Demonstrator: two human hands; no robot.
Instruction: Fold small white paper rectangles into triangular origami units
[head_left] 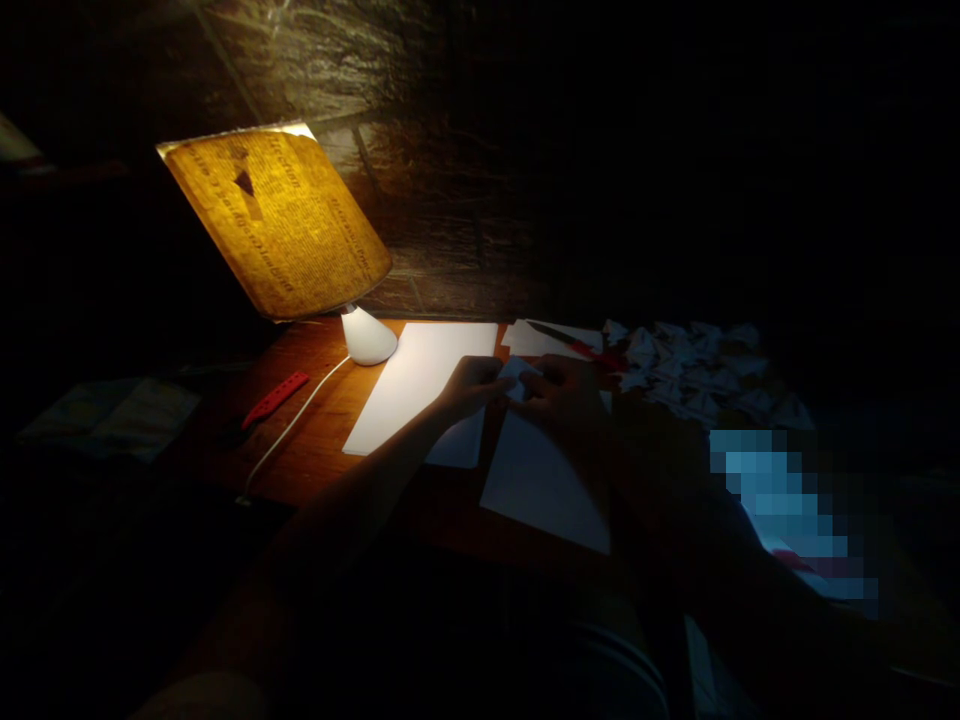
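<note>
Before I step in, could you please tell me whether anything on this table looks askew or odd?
Yes: the newsprint-patterned lampshade leans left over its white lamp base, so it looks askew, though the camera's angle may exaggerate that.

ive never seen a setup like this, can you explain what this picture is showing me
There is no machine here, just a person's bare left hand and right hand. The picture comes from a camera worn on their head, looking forward and down. Together the hands hold a small paper. On the wooden table, a lit lamp stands at the left, with a red tool near it. White sheets lie around the hands, and folded pieces are spread to the right. Much else is too dark to make out.
</note>
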